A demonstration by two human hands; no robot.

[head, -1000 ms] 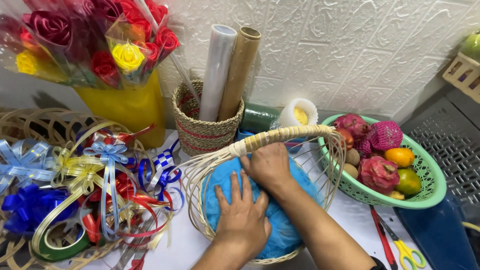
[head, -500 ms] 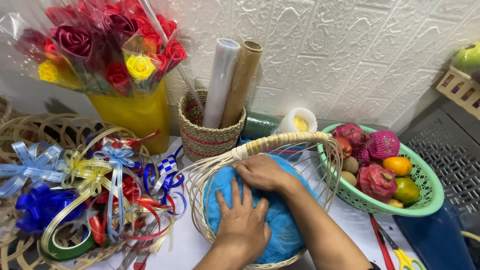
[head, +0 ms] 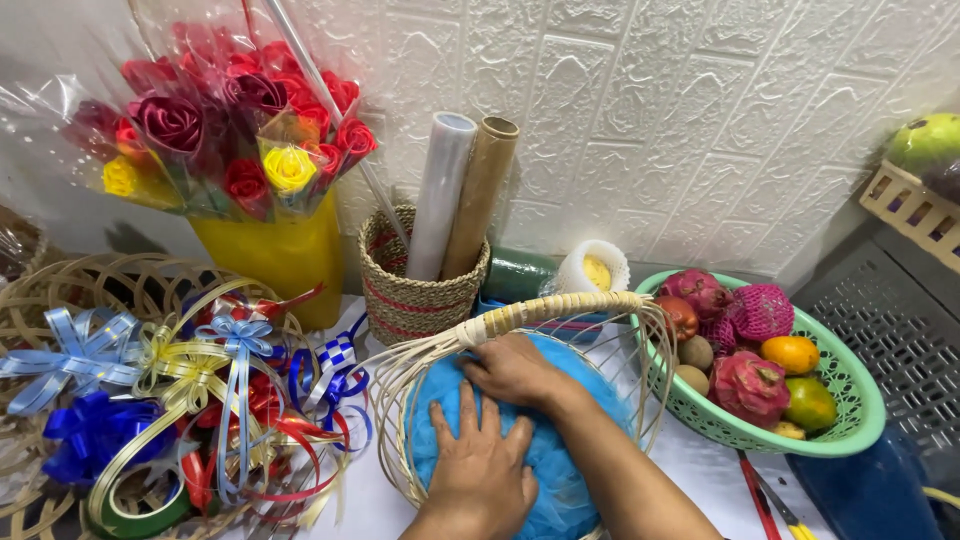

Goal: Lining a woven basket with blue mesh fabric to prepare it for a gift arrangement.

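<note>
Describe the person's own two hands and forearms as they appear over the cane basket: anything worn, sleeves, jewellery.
The left hand and right hand are both bare: no gloves, and no rings show on the visible fingers. Both forearms are uncovered as far as the frame's lower edge, with no sleeve, watch or bracelet in sight. The nails are short and unpainted.

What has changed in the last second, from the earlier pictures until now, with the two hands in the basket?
Little changed. Both hands stay pressed on the blue stuffing inside the wicker basket. The right hand slid slightly left and down, closer to the left hand, which stays flat with fingers spread. Nothing was taken or let go. The fruit basket, ribbons and rose bouquet lie as before; only the camera shifted.
</note>
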